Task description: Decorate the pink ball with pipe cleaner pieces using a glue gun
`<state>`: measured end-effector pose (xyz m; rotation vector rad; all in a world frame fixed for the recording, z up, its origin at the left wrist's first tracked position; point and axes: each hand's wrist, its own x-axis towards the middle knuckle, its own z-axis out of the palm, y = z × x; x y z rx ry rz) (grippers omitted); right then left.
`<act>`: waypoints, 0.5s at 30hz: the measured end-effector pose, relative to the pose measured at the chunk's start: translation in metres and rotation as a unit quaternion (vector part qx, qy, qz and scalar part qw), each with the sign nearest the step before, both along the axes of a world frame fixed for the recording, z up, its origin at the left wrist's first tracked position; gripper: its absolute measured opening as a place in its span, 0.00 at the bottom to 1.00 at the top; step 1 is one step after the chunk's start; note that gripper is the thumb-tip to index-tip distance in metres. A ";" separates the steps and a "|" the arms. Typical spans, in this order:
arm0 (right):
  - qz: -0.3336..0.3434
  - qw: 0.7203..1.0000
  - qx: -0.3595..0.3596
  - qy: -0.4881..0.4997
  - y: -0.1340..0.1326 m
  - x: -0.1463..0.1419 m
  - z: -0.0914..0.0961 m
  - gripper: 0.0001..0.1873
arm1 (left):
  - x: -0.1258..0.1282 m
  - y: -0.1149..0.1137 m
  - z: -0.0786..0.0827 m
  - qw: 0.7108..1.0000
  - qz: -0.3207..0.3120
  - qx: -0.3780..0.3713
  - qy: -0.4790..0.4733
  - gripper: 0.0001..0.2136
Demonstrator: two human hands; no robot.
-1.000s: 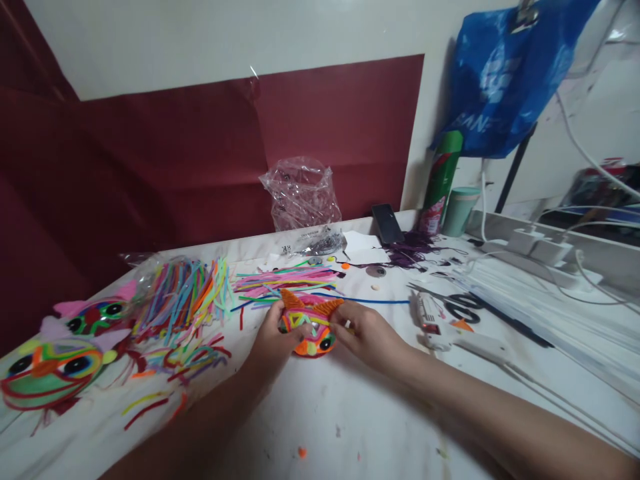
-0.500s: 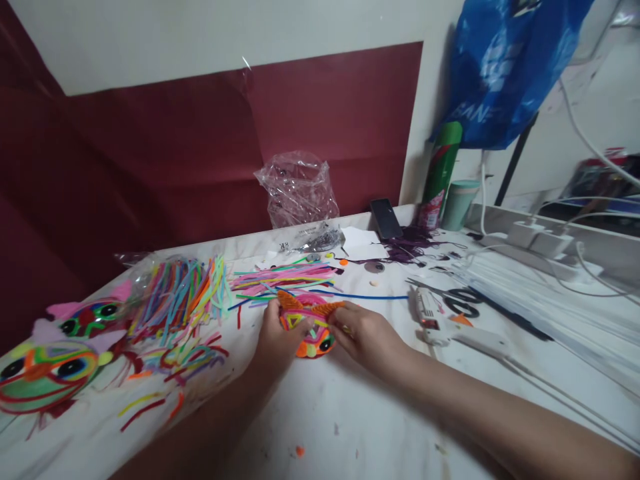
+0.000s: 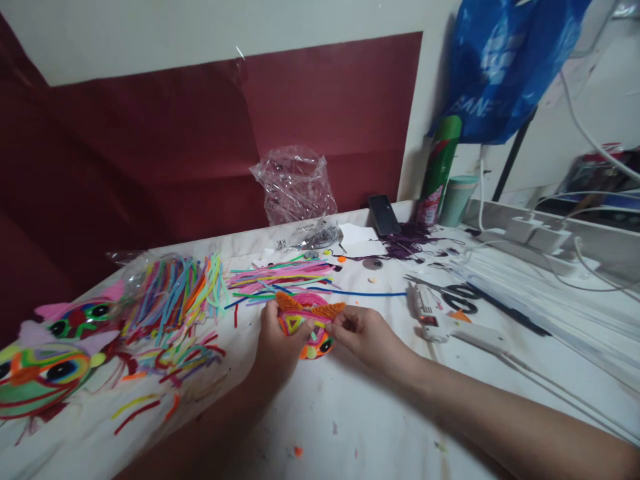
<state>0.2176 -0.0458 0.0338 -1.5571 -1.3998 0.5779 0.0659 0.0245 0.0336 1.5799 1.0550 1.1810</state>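
A colourful animal face made of pipe cleaners [image 3: 301, 325] lies on the white marbled table, with orange ears, a pink band on top and a black eye at its lower right. My left hand [image 3: 281, 341] is closed on its left side, thumb across the front. At the right side of the face, my right hand [image 3: 365, 333] pinches the end of a short yellow pipe cleaner [image 3: 321, 324] that runs over the front. The fingertips partly cover this strip. Part of the face is hidden behind my left thumb.
Left: two finished-looking animal faces [image 3: 43, 373] and a bag of pipe cleaners [image 3: 165, 293]. Behind: loose pipe cleaners [image 3: 285, 275], a phone [image 3: 384, 215] and purple yarn [image 3: 413, 241]. Right: scissors [image 3: 463, 298], a glue gun [image 3: 470, 335] with its cord, and a power strip [image 3: 545, 247].
The view has shifted slightly, so the tabletop things sit a little further left and higher. My right fingers have moved slightly along the yellow strip. My left hand keeps its hold.
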 end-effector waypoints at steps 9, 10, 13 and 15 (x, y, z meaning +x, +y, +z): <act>0.018 0.997 0.003 0.076 0.005 0.000 -0.009 0.13 | 0.000 -0.001 -0.002 0.999 0.017 0.005 0.030 0.19; 0.019 0.996 -0.001 0.082 0.005 0.000 -0.009 0.13 | -0.001 -0.001 -0.002 0.999 0.016 0.005 0.028 0.19; 0.015 0.995 -0.021 0.097 0.006 0.000 -0.009 0.14 | -0.002 -0.001 -0.003 1.000 0.011 0.001 0.022 0.20; 0.014 0.993 -0.032 0.109 0.006 0.000 -0.010 0.15 | -0.002 -0.001 -0.003 1.000 0.009 0.001 0.020 0.21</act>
